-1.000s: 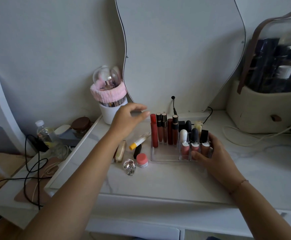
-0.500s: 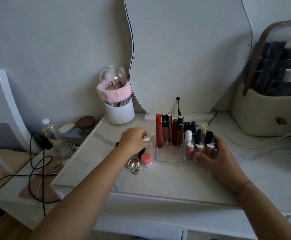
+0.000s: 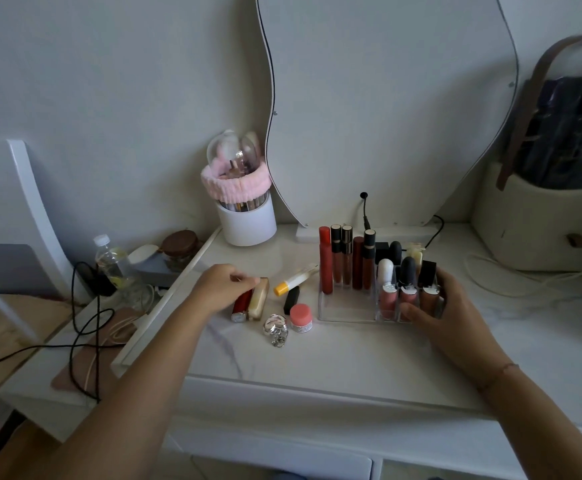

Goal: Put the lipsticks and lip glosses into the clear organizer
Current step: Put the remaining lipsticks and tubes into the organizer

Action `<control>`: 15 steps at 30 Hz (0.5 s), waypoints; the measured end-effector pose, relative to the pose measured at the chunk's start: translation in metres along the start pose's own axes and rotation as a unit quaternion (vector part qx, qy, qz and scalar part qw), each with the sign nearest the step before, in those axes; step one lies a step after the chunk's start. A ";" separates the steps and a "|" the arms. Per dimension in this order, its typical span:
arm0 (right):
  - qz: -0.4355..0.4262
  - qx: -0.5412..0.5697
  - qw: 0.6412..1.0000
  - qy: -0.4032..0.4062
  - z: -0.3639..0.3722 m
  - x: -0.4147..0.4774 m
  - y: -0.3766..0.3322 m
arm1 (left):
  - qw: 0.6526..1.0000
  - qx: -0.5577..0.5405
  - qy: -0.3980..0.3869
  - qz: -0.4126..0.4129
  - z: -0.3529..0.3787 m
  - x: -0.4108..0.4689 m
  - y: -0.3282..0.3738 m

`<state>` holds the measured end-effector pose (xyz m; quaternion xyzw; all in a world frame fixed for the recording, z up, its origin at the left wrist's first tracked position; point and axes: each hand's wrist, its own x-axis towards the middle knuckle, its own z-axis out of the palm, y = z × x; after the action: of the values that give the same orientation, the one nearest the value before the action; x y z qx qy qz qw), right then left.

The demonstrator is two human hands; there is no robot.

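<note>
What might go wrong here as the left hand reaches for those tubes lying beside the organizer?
The left hand is at two tubes lying side by side, a red lipstick and a cream-gold tube; picking one may roll the other. The clear organizer is crowded with tall lip glosses, so inserting another might tip them, though the right hand steadies it.

Bare forearms, no sleeves; thin reddish string bracelet (image 3: 500, 372) around right wrist.
</note>
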<state>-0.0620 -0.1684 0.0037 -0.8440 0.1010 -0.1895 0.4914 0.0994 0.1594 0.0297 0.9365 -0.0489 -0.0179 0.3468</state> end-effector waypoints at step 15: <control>0.008 -0.006 1.000 0.002 0.000 0.002 0.003 | 0.994 -0.087 0.060 0.013 -0.002 0.009 0.035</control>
<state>-0.0604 -0.1707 0.0020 -0.8455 0.1101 -0.1866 0.4881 0.1053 0.1332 0.0541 0.9014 -0.0387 0.0385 0.4296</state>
